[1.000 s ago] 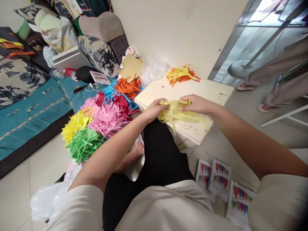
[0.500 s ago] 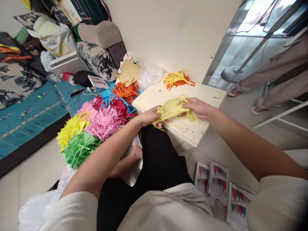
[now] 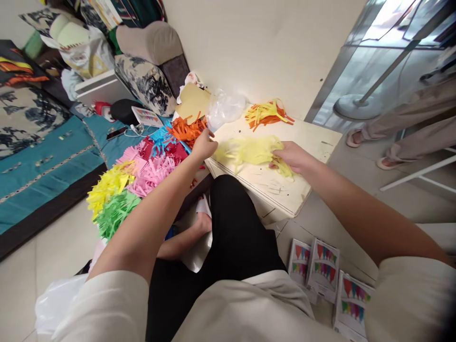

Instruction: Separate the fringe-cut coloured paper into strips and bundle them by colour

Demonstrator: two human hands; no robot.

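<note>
A yellow fringed tissue-paper tassel, its strands blurred by motion, stretches over the corner of a cream-coloured board-topped table. My right hand is closed around the tassel's right end, with some strands hanging below the fingers. My left hand is at the table's left edge, close to the tassel's loose left end. Its thumb and fingers look slightly apart, and I see nothing held in it. Just behind that hand is a pile of orange fringed paper. A yellow-and-orange fringed bunch rests at the table's back.
Pink, yellow and green fringed bunches are heaped to the left. A clear plastic bag sits behind the table. Printed packs lie on the floor at right. Another person's legs are at the far right.
My left hand has moved left and up, away from the tassel it was gripping. The yellow strands have spread out leftwards, while my right hand keeps its hold.
</note>
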